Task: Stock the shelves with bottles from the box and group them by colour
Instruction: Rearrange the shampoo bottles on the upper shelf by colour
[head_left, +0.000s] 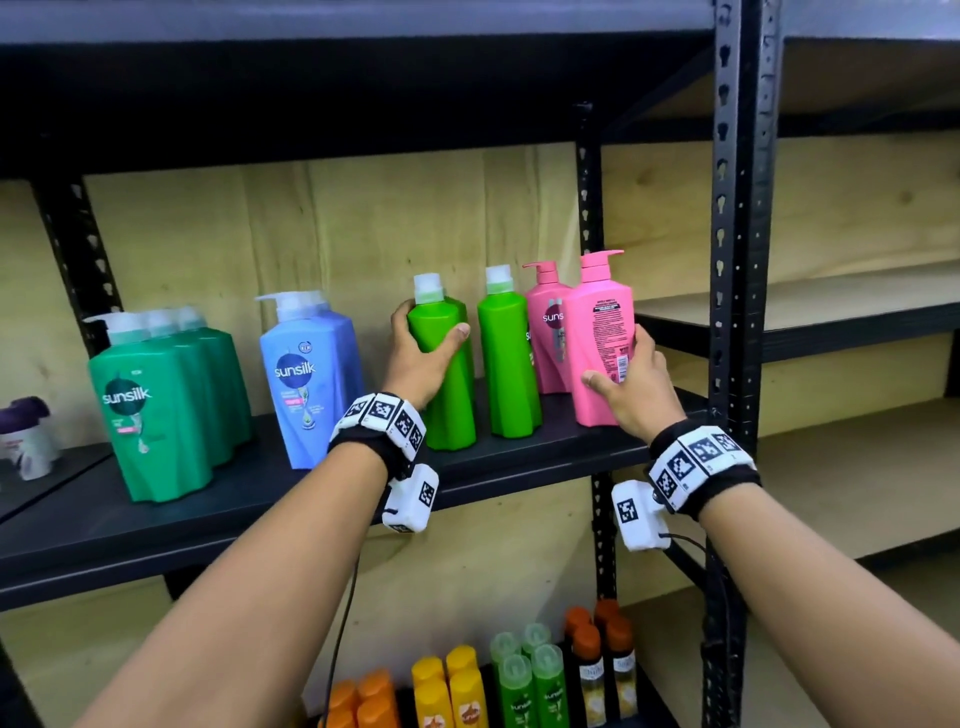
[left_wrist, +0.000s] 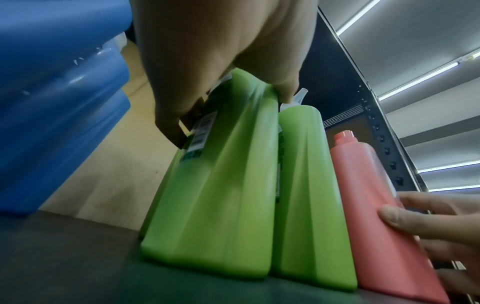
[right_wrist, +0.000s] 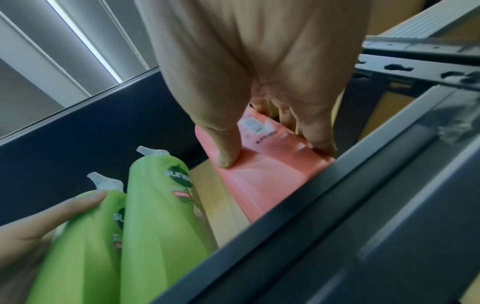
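— Head view?
— Left hand (head_left: 415, 364) holds a light-green bottle (head_left: 444, 374) upright on the shelf (head_left: 519, 457); right hand (head_left: 634, 387) holds the front pink bottle (head_left: 597, 338) beside it.
— Left wrist?
— Grip wrapped round the bottle's upper body, a second green bottle (left_wrist: 306, 195) touching it.
— Right wrist?
— Thumb (right_wrist: 226, 148) and fingers clasp the pink bottle's sides at the shelf edge.

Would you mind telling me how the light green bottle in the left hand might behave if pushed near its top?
The light green bottle is tall with a narrow base, so it would probably tip. Its glossy plastic looks rigid, perhaps slippery.
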